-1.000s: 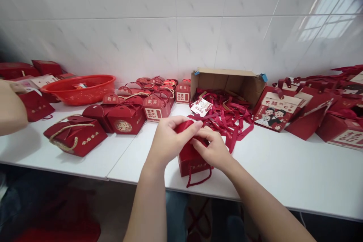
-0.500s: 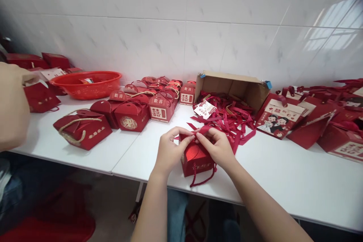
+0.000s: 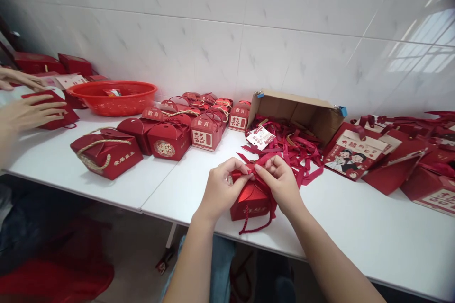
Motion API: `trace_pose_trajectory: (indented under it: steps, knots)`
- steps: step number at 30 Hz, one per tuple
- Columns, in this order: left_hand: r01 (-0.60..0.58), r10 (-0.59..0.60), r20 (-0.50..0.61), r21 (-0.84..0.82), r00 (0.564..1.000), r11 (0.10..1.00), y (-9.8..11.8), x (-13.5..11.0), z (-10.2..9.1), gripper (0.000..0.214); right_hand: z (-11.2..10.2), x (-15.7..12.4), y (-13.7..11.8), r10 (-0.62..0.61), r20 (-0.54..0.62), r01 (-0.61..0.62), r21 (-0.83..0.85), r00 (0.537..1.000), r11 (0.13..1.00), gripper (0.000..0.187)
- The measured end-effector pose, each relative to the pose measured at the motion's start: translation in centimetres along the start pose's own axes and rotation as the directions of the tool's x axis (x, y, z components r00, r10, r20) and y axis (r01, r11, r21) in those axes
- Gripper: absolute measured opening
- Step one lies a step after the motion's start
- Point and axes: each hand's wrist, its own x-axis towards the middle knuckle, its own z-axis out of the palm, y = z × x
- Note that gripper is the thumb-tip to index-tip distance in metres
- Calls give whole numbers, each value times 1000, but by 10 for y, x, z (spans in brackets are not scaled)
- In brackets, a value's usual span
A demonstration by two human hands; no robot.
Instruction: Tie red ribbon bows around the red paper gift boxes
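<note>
A small red gift box (image 3: 250,201) with gold lettering and a red cord handle stands at the front edge of the white table (image 3: 355,227). My left hand (image 3: 221,189) and my right hand (image 3: 280,183) meet over its top, each pinching an end of a red ribbon (image 3: 250,168) that lies across the closed flaps. Both hands are closed on the ribbon, fingertips nearly touching.
A pile of loose red ribbons (image 3: 291,144) spills from a cardboard box (image 3: 298,109) lying on its side. Several finished red boxes (image 3: 170,137) and a red plastic basin (image 3: 112,97) stand to the left. Another person's hands (image 3: 30,111) rest on a red bag far left. Printed bags (image 3: 355,154) lie right.
My fingers have come off the box flaps and pinched the ribbon over the top. The view has shifted, and the other person's hands now lie flat on a red bag.
</note>
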Motion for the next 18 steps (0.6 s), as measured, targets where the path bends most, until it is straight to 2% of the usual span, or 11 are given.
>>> trace_pose_trajectory:
  steps: [6,12,15,18]
  knots:
    - [-2,2,1,27,1000,1000,0,-1,-1,8,3,-2,-4,25,-2,-25,19,1000,1000,31]
    - [6,-5,-13,50,1000,999,-5,1,-2,9,3,2,-8,59,9,-56,-155,998,986,29]
    - [13,-13,-6,45,1000,999,-8,1,-3,9,0,8,-19,101,69,-80,-261,992,962,30]
    - [44,-44,10,4,999,999,-8,1,-3,8,-3,17,-33,172,198,-101,-327,965,940,29]
